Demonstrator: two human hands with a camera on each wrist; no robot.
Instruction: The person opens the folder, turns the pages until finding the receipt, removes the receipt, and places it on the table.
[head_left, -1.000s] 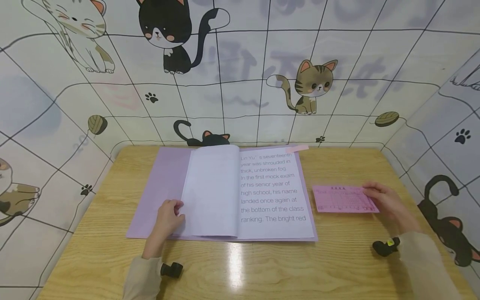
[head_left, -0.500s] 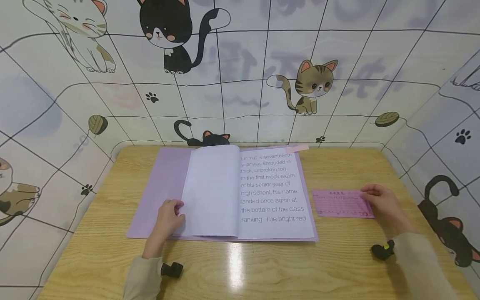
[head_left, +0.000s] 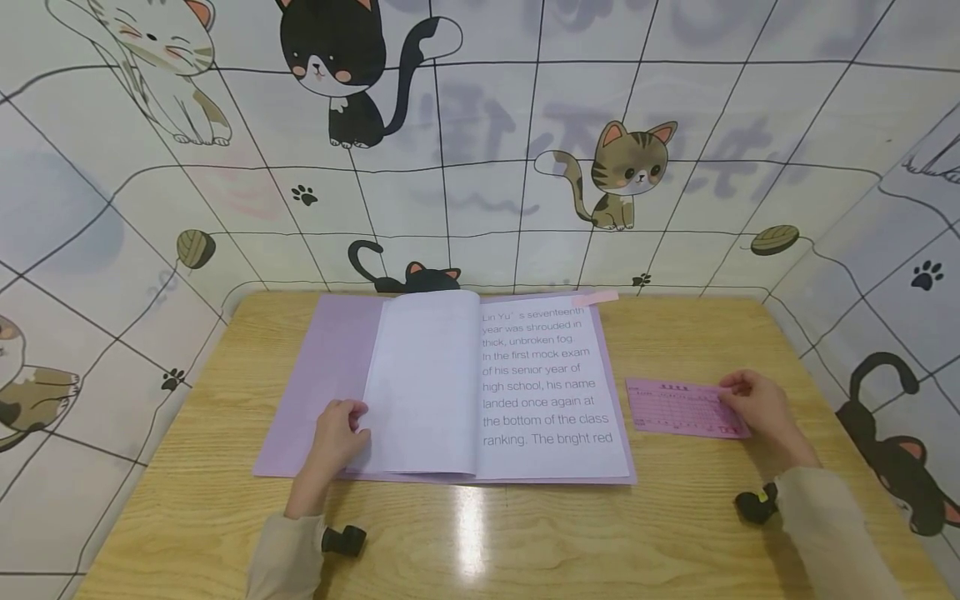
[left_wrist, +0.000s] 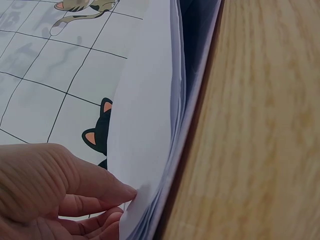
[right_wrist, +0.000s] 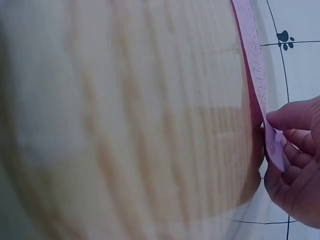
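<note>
A purple-covered booklet [head_left: 315,358] lies spread on the table, a blank white page [head_left: 423,383] on its left and a page of large printed text [head_left: 543,392] on its right. At the blank page's left edge, my left hand [head_left: 339,433] pinches the paper; in the left wrist view the thumb [left_wrist: 117,190] lies on the sheet with the fingers curled at its edge. To the right of the booklet, my right hand [head_left: 765,408] pinches the right end of a pink printed slip [head_left: 678,408]. In the right wrist view, the slip [right_wrist: 252,55] is seen nearly edge-on, close over the wood.
A pale pink tab [head_left: 597,298] sticks out past the text page's top right corner. The wooden table [head_left: 555,542] runs back to a wall covering [head_left: 487,200] with cartoon cats. Each wrist wears a small black camera [head_left: 345,541].
My right hand has shifted slightly left, and the pink slip has come a little lower and nearer to me. The left hand and the booklet have stayed put.
</note>
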